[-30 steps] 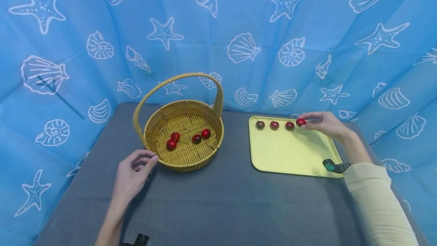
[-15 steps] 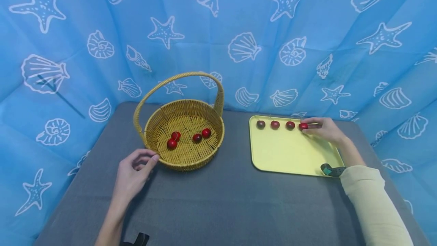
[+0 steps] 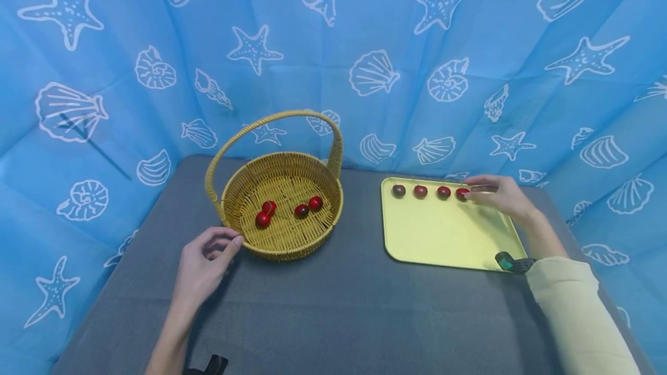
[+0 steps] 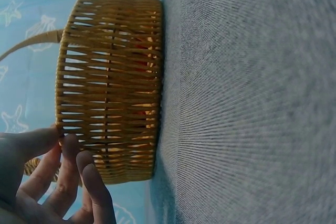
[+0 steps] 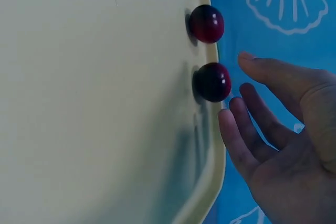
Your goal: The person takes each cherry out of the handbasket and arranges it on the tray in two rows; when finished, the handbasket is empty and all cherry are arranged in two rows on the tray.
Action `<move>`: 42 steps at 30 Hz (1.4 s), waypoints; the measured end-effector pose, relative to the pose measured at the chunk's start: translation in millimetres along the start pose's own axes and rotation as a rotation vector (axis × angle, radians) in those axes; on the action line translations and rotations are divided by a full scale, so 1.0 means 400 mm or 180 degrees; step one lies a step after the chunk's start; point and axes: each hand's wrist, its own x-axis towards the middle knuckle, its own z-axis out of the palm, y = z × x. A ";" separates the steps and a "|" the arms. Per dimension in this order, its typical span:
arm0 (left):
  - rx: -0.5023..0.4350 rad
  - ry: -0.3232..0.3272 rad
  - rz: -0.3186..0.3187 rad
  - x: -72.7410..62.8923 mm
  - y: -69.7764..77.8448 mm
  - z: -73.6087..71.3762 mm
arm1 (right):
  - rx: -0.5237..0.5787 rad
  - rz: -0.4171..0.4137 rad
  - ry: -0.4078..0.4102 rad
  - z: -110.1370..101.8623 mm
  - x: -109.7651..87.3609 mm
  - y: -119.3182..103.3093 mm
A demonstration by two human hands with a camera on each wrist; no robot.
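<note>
Left hand (image 3: 202, 268) pinching the basket (image 3: 285, 254), the loosely spread, empty right hand (image 3: 504, 197) could roll the end cherry (image 5: 212, 82) by brushing it

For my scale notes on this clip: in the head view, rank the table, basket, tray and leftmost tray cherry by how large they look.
1. Table
2. Basket and tray: too close to rank; the basket looks taller, the tray flat and broad.
3. Leftmost tray cherry

Round red cherries (image 3: 420, 191): four aligned on the rectangular yellow tray (image 3: 443, 230), four inside the upright, round yellow wicker basket (image 3: 293, 254).
</note>
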 end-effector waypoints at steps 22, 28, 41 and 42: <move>0.0020 0.0008 0.0007 -0.001 -0.003 0.003 | 0.0197 -0.0709 -0.0180 0.094 -0.041 -0.303; 0.0047 0.0008 0.0010 0.000 -0.003 0.003 | 0.0323 -0.1103 -0.0361 0.149 -0.028 -0.365; 0.0035 -0.0019 -0.0046 0.003 0.003 0.000 | 0.0406 -0.1672 -0.0716 0.277 0.024 -0.485; 0.0031 -0.0022 -0.0051 0.003 0.004 0.000 | 0.0414 -0.1696 -0.0755 0.288 0.028 -0.495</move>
